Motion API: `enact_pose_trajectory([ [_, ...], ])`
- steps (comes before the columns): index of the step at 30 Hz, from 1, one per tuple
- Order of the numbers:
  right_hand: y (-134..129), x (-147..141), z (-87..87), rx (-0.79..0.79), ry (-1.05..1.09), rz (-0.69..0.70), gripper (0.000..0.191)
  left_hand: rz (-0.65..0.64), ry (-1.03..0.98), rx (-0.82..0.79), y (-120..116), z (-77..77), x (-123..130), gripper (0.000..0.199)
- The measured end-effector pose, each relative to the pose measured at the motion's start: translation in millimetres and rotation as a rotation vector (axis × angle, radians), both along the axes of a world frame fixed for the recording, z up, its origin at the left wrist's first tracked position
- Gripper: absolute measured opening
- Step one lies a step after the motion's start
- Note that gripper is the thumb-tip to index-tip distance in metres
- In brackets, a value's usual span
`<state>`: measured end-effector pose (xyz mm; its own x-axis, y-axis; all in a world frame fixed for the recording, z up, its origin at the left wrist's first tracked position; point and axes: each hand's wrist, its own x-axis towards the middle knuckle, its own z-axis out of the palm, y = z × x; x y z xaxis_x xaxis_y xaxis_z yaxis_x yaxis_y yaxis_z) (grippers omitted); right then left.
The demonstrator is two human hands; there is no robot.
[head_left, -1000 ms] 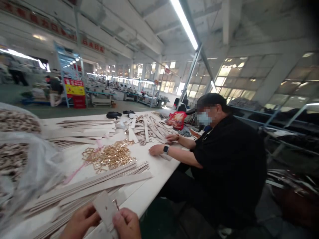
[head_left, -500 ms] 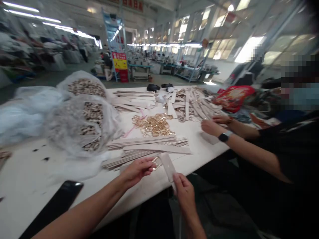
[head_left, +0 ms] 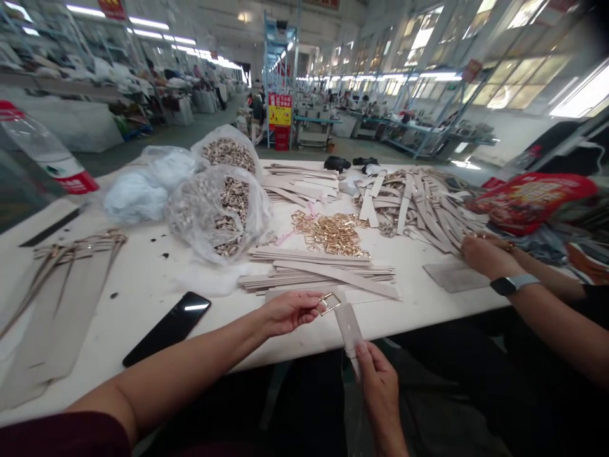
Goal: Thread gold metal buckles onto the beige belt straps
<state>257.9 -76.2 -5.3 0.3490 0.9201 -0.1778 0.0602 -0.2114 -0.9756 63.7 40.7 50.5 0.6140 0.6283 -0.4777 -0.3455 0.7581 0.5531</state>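
I see the left hand (head_left: 290, 314) pinching a gold buckle (head_left: 330, 304), and the right hand (head_left: 379, 387) gripping a beige strap (head_left: 349, 330) that goes up to the buckle. Both are at the near edge of the white table (head_left: 428, 317).

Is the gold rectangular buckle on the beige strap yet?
Apparently not: the left hand holds the buckle at the strap's end; no strap shows through it.
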Motion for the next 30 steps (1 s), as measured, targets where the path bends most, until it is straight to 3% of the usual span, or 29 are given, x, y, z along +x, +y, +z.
enact_pose_trajectory([
  [5, -6, 0, -0.4, 0.029, -0.033, 0.074, 0.035, -0.019, 0.041, 0.021, -3, 2.5, 4, 0.023],
  [9, -1, 0, -0.8, 0.073, -0.056, 0.155, 0.035, -0.101, 0.092, 0.096, -6, -7.4, 10, 0.032],
  [14, 12, -7, 3.2, 0.109, -0.045, 0.179, 0.036, -0.149, 0.156, 0.221, -15, -20.1, 18, 0.028],
  [17, 18, -12, 5.2, 0.092, -0.03, 0.194, 0.033, -0.134, 0.177, 0.284, -20, -23.5, 22, 0.03],
  [23, 17, -7, -3.1, 0.034, 0.08, 0.289, 0.032, -0.083, 0.191, 0.232, -17, -27.4, 24, 0.034],
  [26, 15, -7, -3.4, -0.045, 0.093, 0.294, 0.032, -0.026, 0.263, 0.326, -12, -29.0, 22, 0.035],
  [30, 16, -13, 5.1, -0.077, 0.101, 0.263, 0.037, -0.144, 0.309, 0.463, -11, -24.2, 14, 0.023],
])
